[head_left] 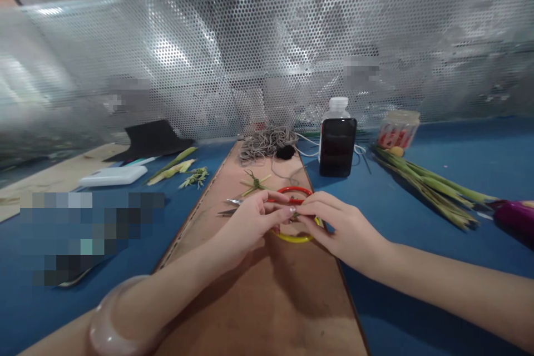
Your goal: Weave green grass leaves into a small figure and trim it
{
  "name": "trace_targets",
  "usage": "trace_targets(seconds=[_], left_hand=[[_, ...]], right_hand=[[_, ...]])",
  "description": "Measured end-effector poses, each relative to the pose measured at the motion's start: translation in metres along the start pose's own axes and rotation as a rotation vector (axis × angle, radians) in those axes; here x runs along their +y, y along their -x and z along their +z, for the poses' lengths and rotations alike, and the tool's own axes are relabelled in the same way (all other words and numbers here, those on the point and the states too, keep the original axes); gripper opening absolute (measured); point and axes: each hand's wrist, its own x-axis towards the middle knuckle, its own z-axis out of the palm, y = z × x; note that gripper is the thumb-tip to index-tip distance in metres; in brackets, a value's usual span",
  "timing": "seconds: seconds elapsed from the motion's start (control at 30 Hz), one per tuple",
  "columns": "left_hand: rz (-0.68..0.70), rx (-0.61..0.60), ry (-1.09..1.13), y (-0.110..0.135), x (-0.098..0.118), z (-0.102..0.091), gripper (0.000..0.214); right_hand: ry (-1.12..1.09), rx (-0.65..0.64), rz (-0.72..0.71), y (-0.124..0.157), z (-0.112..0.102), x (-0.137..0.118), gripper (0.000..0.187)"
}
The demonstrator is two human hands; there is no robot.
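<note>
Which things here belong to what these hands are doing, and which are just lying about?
Seemingly in the work:
small piece, mostly hidden, between left hand and right hand
scissors beneath them
green stem bundle just beyond

Seemingly just lying about:
black phone
bottle behind it
jar
white case

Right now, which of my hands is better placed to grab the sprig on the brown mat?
Probably the left hand: the sprig lies just beyond it, while the right hand sits farther off. Both hands meet over the scissors, so neither looks entirely free.
</note>
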Motion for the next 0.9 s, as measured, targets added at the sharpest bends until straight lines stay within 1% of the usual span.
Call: trace_targets(seconds=[0.17, 0.3, 0.4, 0.57, 0.67, 0.77, 0.9], left_hand=[[0.014, -0.001, 0.015, 0.0001, -0.0022, 0.0006, 0.035], [0.012, -0.010, 0.040, 0.0004, -0.0022, 0.0003, 0.033], [0.029, -0.021, 0.019, 0.0009, -0.0008, 0.0004, 0.033], [0.047, -0.030, -0.071, 0.0029, 0.0019, 0.0031, 0.029], [0.062, -0.038, -0.087, 0.0038, 0.0028, 0.0047, 0.029], [0.073, -0.048, -0.084, 0.0033, 0.0026, 0.0050, 0.029], [0.085, -0.049, -0.114, 0.0028, 0.0003, 0.0066, 0.029]], right_hand=[[0.016, -0.001, -0.026, -0.0009, 0.0000, 0.0005, 0.009], [0.017, -0.029, -0.012, -0.0004, 0.0007, 0.0007, 0.005], [0.030, -0.039, -0.007, 0.0003, 0.0014, -0.0003, 0.004], [0.059, -0.098, 0.032, 0.0020, 0.0024, -0.0021, 0.008], [0.066, -0.125, 0.068, 0.0029, 0.0016, -0.0028, 0.011], [0.064, -0.122, 0.072, 0.0035, 0.0004, -0.0031, 0.011], [0.068, -0.081, 0.081, 0.0042, 0.0000, -0.0042, 0.007]])
